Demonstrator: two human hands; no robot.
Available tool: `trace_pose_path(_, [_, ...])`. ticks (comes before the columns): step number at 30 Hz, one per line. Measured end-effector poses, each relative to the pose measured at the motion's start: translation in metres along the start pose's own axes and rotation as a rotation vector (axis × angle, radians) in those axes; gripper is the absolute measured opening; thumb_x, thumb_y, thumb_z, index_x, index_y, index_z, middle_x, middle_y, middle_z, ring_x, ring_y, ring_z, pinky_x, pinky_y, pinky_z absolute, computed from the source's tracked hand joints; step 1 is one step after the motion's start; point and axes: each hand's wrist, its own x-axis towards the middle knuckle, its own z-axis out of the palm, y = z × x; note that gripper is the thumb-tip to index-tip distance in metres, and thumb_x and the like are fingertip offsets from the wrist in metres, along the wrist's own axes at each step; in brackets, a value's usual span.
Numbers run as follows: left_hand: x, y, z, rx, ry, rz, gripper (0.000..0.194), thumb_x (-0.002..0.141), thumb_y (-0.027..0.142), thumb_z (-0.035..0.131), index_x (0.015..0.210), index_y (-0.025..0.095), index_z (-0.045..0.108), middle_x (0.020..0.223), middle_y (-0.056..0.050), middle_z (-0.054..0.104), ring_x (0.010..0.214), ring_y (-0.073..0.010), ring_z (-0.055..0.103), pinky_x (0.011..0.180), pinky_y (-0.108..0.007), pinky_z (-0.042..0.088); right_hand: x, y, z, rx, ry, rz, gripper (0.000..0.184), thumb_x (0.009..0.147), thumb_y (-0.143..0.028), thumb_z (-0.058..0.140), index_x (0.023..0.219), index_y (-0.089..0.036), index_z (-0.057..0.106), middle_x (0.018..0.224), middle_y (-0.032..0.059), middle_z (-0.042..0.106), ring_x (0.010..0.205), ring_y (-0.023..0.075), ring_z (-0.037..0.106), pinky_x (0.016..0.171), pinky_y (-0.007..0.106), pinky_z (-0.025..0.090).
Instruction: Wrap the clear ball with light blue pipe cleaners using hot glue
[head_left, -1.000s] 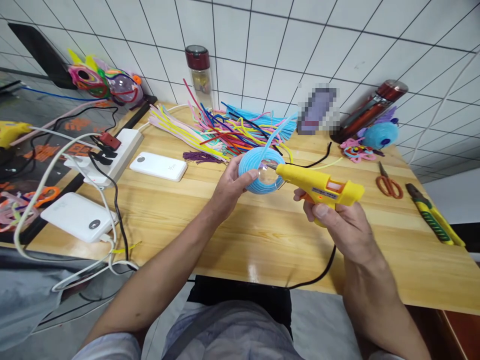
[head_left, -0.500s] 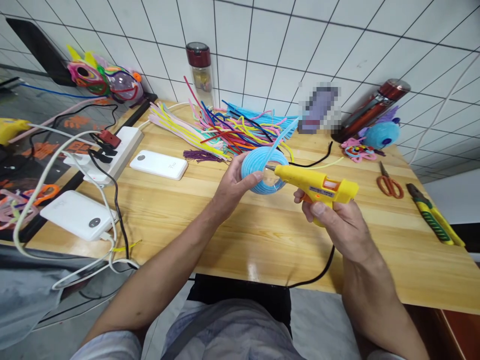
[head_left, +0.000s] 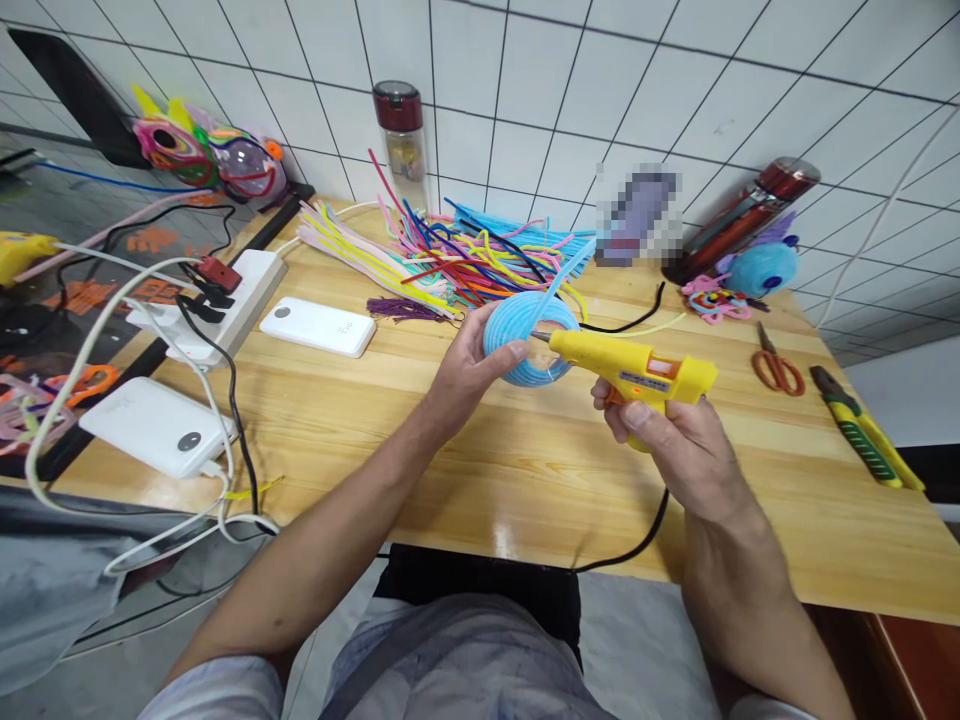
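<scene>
My left hand (head_left: 480,355) is closed on a coil of light-blue pipe cleaner (head_left: 517,325), thumb on the near face, other fingers mostly hidden behind it. One loose blue end stands up from the coil toward the back. Something clear shows at the coil's middle. Wrapped round the handle of a yellow hot glue gun (head_left: 600,358), my right hand (head_left: 667,440) has its fingers by the orange trigger. The gun's metal nozzle points left into the coil, close to my left thumb; whether it touches, I cannot tell. A small orange light glows on the gun.
Behind the coil lies a pile of coloured pipe cleaners (head_left: 480,255). Scissors (head_left: 778,365) and pliers (head_left: 862,430) lie at the right, near a red thermos (head_left: 750,215). White power banks (head_left: 319,327), a power strip (head_left: 232,310) and cables occupy the left.
Almost nothing differs. The coil, the glue gun and both hands hold nearly the same place, with only a very slight shift of the view.
</scene>
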Motion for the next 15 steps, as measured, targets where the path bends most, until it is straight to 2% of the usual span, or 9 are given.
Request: trace_pose_path(15, [-0.0013, 0.0001, 0.0006, 0.004, 0.0, -0.008, 0.077, 0.081, 0.055, 0.091, 0.144, 0.025, 0.058, 0.15, -0.011, 0.07, 0.142, -0.0346, 0.064, 0.121, -0.051, 0.053, -0.0028, 0.0072, -0.0034, -0.032, 0.036, 0.018, 0.045, 0.099, -0.066, 0.073, 0.108, -0.022, 0.078, 0.104, 0.0096, 0.079, 0.083, 0.0238, 0.071, 0.065, 0.037, 0.057])
